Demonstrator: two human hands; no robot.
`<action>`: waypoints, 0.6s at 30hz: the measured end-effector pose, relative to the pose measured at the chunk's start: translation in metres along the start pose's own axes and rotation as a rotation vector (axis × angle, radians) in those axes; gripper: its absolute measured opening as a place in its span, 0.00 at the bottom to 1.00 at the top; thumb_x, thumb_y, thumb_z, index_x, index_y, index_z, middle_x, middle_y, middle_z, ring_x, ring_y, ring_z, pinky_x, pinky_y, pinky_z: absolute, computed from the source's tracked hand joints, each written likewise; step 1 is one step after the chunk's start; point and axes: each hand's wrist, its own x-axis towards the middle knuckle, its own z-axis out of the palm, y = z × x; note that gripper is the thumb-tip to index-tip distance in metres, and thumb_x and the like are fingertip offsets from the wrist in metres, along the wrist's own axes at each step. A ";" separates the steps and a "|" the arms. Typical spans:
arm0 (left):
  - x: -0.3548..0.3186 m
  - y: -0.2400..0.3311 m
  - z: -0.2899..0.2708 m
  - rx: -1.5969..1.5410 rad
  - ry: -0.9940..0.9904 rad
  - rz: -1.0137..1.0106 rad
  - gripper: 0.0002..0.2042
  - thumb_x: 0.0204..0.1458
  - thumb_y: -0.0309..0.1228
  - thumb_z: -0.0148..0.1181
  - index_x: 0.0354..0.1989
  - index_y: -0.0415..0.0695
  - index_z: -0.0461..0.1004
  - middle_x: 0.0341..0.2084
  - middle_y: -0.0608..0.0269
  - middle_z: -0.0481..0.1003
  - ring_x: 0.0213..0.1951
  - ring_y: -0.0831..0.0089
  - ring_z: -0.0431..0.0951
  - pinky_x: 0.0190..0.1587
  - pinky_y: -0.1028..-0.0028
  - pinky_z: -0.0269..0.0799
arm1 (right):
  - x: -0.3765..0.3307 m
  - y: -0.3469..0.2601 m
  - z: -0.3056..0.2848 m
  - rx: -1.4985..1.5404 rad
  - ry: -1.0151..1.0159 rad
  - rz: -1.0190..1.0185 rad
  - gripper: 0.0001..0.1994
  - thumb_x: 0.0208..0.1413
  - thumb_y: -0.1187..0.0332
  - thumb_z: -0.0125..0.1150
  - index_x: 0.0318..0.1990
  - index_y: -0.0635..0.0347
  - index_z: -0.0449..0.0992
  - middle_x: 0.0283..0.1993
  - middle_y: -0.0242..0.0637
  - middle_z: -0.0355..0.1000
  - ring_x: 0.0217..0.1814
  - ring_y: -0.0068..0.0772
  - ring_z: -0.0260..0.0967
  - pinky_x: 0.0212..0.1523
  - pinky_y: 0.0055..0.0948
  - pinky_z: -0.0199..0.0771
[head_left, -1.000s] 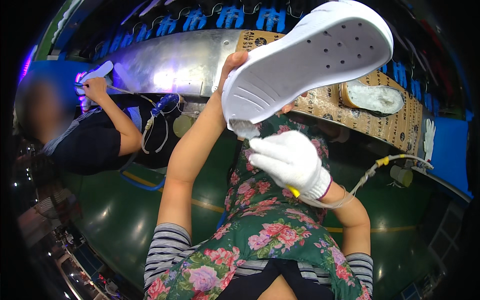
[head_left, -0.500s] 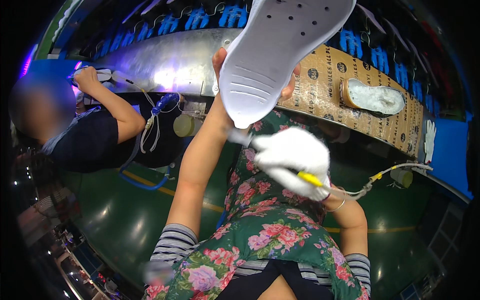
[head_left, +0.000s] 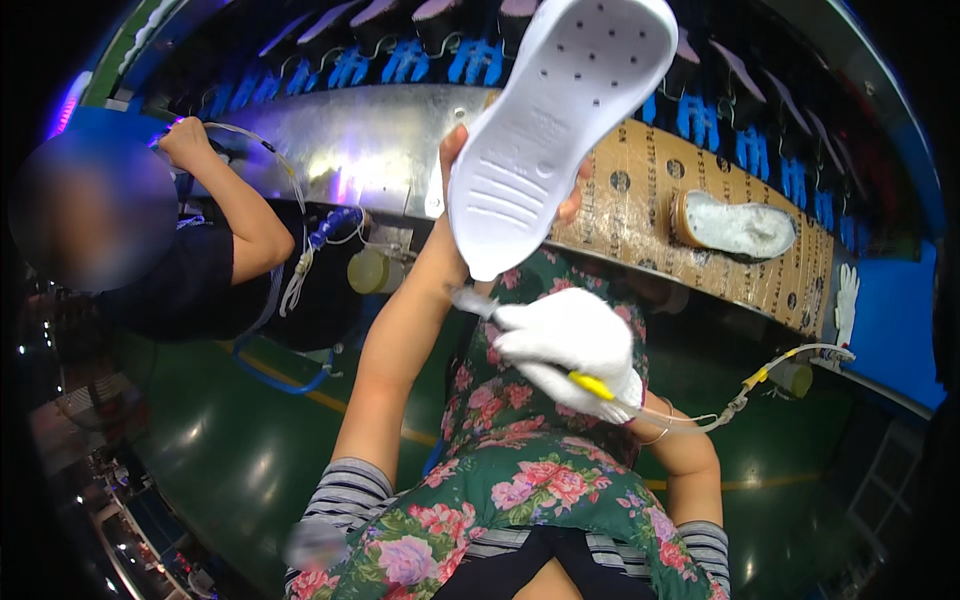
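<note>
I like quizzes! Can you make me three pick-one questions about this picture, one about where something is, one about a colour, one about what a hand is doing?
1. Where does the other shoe lie?
A) on the brown belt
B) on the floor
C) on a lap

2. What colour is the glove?
A) red
B) white
C) black

3. What is the left hand doing?
A) resting open
B) waving
C) holding a sole up

Answers:
1 A, the shoe rests on the belt.
2 B, the right hand wears white.
3 C, the left hand grips the white sole.
</note>
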 end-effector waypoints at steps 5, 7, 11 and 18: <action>-0.012 -0.007 0.006 -0.105 0.235 -0.055 0.53 0.52 0.71 0.59 0.77 0.42 0.56 0.57 0.32 0.69 0.43 0.43 0.79 0.37 0.52 0.80 | 0.003 0.004 -0.014 0.140 -0.028 0.325 0.09 0.53 0.75 0.75 0.41 0.51 0.88 0.42 0.35 0.86 0.45 0.35 0.84 0.48 0.33 0.82; -0.014 -0.012 0.002 -0.087 0.221 -0.058 0.53 0.54 0.71 0.54 0.79 0.43 0.54 0.60 0.32 0.69 0.49 0.40 0.79 0.44 0.46 0.80 | 0.001 0.003 -0.025 0.260 0.077 0.384 0.10 0.52 0.74 0.76 0.42 0.53 0.89 0.44 0.34 0.86 0.46 0.32 0.83 0.50 0.31 0.81; -0.035 -0.037 0.030 0.080 0.605 0.008 0.47 0.60 0.65 0.48 0.80 0.43 0.53 0.67 0.34 0.68 0.61 0.39 0.76 0.61 0.40 0.76 | 0.021 0.029 -0.058 -0.062 0.070 0.244 0.10 0.53 0.75 0.75 0.44 0.54 0.88 0.43 0.35 0.86 0.45 0.36 0.82 0.48 0.32 0.81; -0.044 -0.053 0.046 -0.146 0.560 -0.005 0.47 0.58 0.63 0.51 0.78 0.41 0.57 0.63 0.35 0.71 0.56 0.42 0.80 0.60 0.45 0.79 | 0.053 0.037 -0.086 -0.580 0.191 -0.160 0.13 0.52 0.78 0.74 0.46 0.60 0.86 0.43 0.43 0.84 0.42 0.41 0.84 0.45 0.37 0.82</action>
